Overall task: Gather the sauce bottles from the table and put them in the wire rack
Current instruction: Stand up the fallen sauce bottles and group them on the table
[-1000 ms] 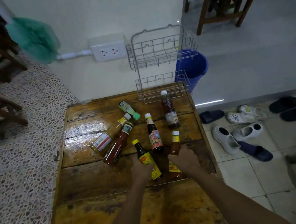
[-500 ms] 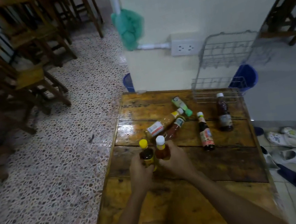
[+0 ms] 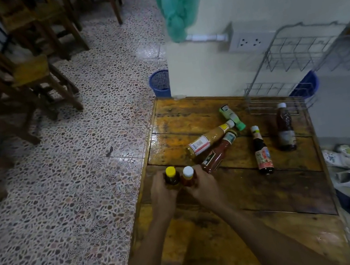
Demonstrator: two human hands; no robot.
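Writing: no brand name or word is reading clearly on any bottle; labels are showing only as colour patches, with barcode-like stripes on one.
Left hand: is wrapping closed around the yellow-capped bottle, holding it upright at the table's left edge.
Right hand: is gripping the white-capped bottle, upright and touching the yellow-capped one.
Hidden: fingers are covering both held bottles' bodies and labels; only caps and dark necks are showing.
Table: worn wooden planks, glossy in places; its near edge is running out of view at the bottom.
Mustard-coloured bottle: is lying on its side, white label with red edge, cap pointing toward the rack.
Red sauce bottle: is lying just beside the mustard-coloured one, touching it along its length.
Green bottle: small, is lying flat, its green cap next to the mustard bottle's cap.
Dark bottle: is lying flat, with a red patterned label, apart from the others.
Brown bottle: white cap, pale label, near the rack's front; upright or lying, cannot tell.
Wire rack: two-tiered, at the table's far right corner, blurred, both tiers holding nothing.
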